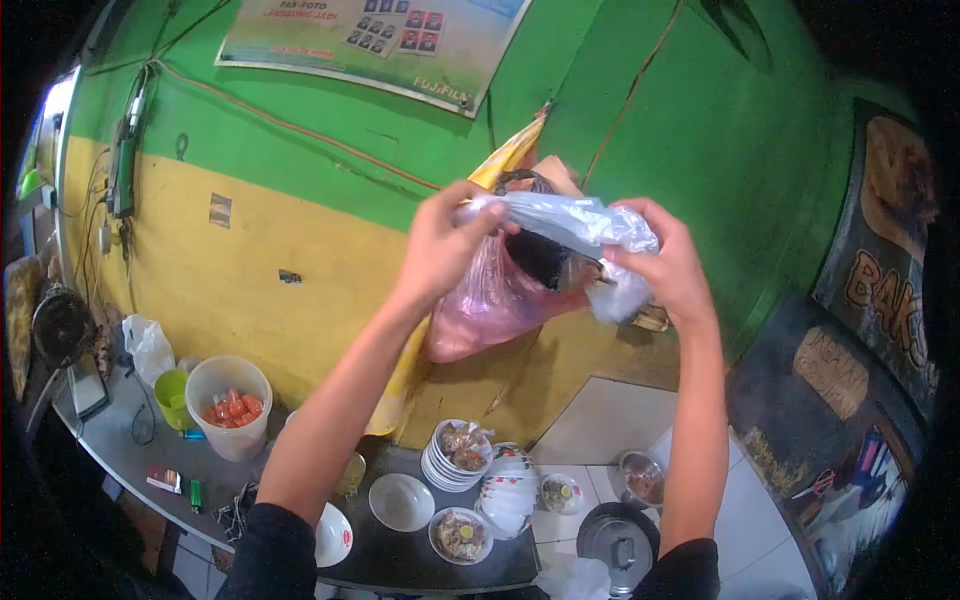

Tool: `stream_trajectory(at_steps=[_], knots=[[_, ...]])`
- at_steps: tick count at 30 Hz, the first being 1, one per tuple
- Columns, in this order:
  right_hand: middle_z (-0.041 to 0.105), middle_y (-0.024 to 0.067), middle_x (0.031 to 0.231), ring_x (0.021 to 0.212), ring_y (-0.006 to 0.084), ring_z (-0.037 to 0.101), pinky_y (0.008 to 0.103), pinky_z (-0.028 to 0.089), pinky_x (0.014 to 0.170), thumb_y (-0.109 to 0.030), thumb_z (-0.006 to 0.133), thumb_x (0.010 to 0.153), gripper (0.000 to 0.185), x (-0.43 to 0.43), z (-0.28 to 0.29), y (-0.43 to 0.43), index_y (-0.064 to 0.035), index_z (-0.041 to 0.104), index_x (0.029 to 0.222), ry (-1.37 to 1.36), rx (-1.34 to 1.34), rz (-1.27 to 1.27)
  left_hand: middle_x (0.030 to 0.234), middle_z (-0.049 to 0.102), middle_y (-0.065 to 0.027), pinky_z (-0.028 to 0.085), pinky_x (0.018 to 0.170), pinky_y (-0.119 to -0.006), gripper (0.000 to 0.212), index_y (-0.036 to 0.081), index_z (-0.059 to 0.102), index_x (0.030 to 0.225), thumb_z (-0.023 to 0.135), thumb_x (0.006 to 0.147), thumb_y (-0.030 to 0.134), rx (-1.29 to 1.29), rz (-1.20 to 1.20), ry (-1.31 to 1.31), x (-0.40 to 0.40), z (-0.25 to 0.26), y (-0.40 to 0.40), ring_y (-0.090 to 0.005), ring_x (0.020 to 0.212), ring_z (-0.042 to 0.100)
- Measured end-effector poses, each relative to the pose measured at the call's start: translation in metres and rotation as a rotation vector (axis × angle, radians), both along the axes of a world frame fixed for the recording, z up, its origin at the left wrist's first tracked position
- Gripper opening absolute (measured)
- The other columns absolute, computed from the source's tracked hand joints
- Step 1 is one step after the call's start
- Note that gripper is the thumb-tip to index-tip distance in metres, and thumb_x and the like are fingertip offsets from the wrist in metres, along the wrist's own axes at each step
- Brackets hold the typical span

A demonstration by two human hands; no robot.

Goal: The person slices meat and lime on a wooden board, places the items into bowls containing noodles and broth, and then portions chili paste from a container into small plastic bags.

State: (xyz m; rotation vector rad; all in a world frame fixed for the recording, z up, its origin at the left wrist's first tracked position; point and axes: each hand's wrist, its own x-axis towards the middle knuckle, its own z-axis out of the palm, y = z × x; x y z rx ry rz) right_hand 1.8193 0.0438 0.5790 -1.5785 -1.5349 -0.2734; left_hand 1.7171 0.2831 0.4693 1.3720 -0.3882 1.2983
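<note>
My left hand pinches one end of a thin whitish plastic bag. At its other end, my right hand grips the bunched plastic, and the bag stretches between them at wall height. Just behind it hangs a pink plastic bag, partly covered by my hands and the plastic. A black plastic bag shows beside the pink one. A yellow checked cloth hangs from the same spot on the wall. What the pink bag contains cannot be made out.
Below my arms, a dark table holds stacked bowls, an empty white bowl and a bowl of food. A plastic bucket with red-orange bagged contents stands left. On the tiled counter to the right are a metal lid and a metal bowl.
</note>
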Motion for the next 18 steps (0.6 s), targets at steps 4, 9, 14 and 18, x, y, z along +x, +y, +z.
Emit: stream_trajectory(at_steps=[4, 9, 14, 18], knots=[[0.071, 0.0037, 0.103, 0.092, 0.0086, 0.060, 0.0278, 0.048, 0.081, -0.016, 0.080, 0.089, 0.033, -0.022, -0.012, -0.056, 0.0030, 0.069, 0.114, -0.004, -0.110, -0.096, 0.095, 0.073, -0.0072, 0.053, 0.083, -0.030, 0.018, 0.002, 0.066, 0.103, 0.066, 0.104, 0.020, -0.080, 0.074, -0.071, -0.058, 0.008, -0.019, -0.0132, 0.093, 0.068], [0.069, 0.0026, 0.095, 0.087, 0.0105, 0.063, 0.0257, 0.048, 0.077, -0.011, 0.077, 0.089, 0.023, -0.030, -0.079, -0.099, 0.0014, 0.069, 0.107, 0.248, 0.139, -0.027, 0.100, 0.070, -0.0067, 0.055, 0.088, -0.033, 0.014, 0.003, 0.063, 0.110, 0.065, 0.103, 0.015, -0.249, -0.290, -0.168, -0.105, -0.036, -0.027, -0.0172, 0.095, 0.069], [0.070, 0.0051, 0.097, 0.089, 0.0123, 0.066, 0.0254, 0.050, 0.080, -0.007, 0.075, 0.089, 0.021, -0.024, -0.168, -0.137, 0.0010, 0.070, 0.109, 0.588, 0.307, -0.195, 0.106, 0.069, -0.0108, 0.059, 0.089, -0.043, 0.020, 0.004, 0.057, 0.116, 0.066, 0.099, 0.010, -0.516, -0.239, -0.018, -0.138, -0.172, -0.040, -0.0248, 0.096, 0.072], [0.071, 0.0060, 0.100, 0.092, 0.0108, 0.064, 0.0247, 0.048, 0.083, -0.007, 0.073, 0.092, 0.020, -0.022, -0.235, -0.143, 0.0035, 0.073, 0.110, 0.632, 0.186, -0.256, 0.103, 0.073, -0.0238, 0.061, 0.085, -0.050, 0.034, 0.003, 0.057, 0.119, 0.053, 0.107, 0.035, -0.562, -0.485, 0.149, -0.165, -0.236, -0.063, -0.0406, 0.090, 0.076]])
